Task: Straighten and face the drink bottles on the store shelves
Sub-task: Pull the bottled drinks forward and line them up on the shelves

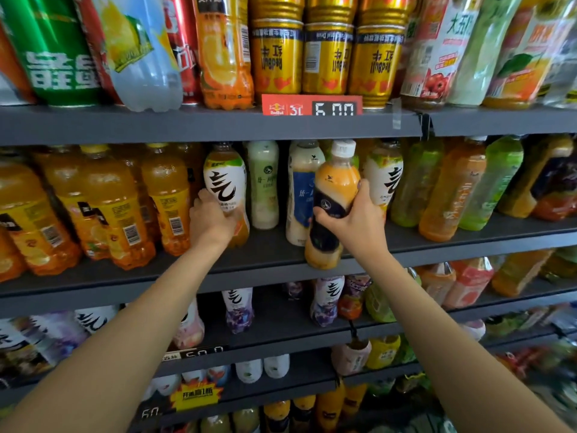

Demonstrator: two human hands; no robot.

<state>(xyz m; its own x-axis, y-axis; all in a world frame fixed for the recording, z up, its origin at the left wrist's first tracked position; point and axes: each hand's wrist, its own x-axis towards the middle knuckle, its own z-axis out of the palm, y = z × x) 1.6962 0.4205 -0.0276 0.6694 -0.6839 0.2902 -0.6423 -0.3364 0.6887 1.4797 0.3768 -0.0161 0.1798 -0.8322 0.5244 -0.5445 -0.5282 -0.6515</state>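
Mid-task: right hand (pixel 349 214) is gripping the tilted orange bottle (pixel 335 195); left hand (pixel 212 218), at 9 o'clock, is clasping the white-labelled bottle (pixel 224 179). Neighbouring rows are leaning, unfaced.

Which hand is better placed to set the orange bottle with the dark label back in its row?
The right hand: it already grips the orange bottle with the dark label at the shelf's front edge. The left hand holds the white-labelled bottle.

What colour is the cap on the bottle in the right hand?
White, on the orange bottle; the head view shows it.
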